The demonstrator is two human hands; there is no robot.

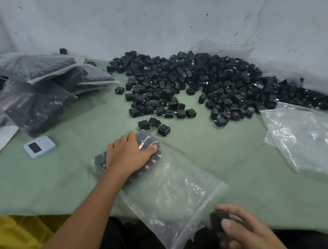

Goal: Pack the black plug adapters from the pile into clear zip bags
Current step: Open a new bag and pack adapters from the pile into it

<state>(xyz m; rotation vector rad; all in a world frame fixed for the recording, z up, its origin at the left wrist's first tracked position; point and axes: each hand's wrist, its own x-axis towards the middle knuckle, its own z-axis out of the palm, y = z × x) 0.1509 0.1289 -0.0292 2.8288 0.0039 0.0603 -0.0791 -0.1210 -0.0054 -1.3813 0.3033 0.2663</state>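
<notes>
- Head view: right hand (242, 235) blurred, curled round adapters (217, 220) at zip bag (170, 192) mouth.
- Left hand (130, 154) flat, pressing bag's filled end; pile (194, 80) beyond.

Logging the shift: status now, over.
Left hand flat on zip bag. Right hand grips adapters at its mouth. Pile ahead, nothing in the way.

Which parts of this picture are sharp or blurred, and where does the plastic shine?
Head view: the pile of black plug adapters is sharp; head view: the right hand, gripping black adapters at the bottom edge, is blurred; head view: white glare streaks the clear plastic zip bag under the flat left hand; head view: the corners smear, and the soft light casts faint shadows.
</notes>
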